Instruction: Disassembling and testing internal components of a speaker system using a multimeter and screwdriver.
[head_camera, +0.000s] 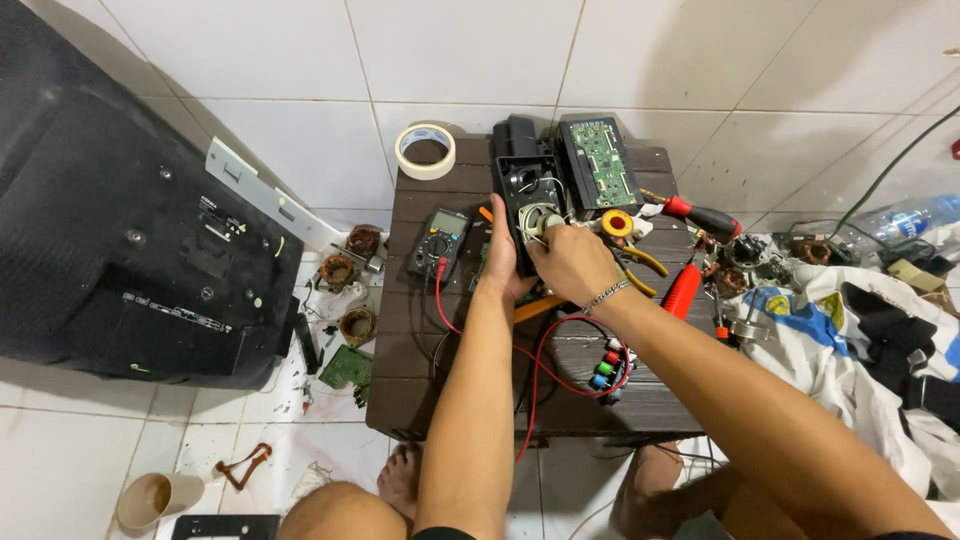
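An opened black speaker case (528, 195) lies at the back of a small dark wooden table (420, 350), its round speaker cone (541, 218) exposed. My left hand (503, 258) grips the case's left side. My right hand (572, 262), with a chain bracelet on the wrist, has its fingers pinched at the speaker cone inside the case; what they pinch is hidden. A green circuit board (600, 162) lies in the other half of the case to the right. A multimeter (436, 243) with red and black leads (540, 360) sits left of my hands.
A tape roll (425, 150) rests at the table's back left corner. Red-handled tools (700, 215), a yellow solder reel (617, 223) and coloured plugs (605, 368) lie to the right. A black television back (120, 220), copper coils (340, 270), a cup (155, 498) and crumpled cloth (860, 340) are on the tiled floor.
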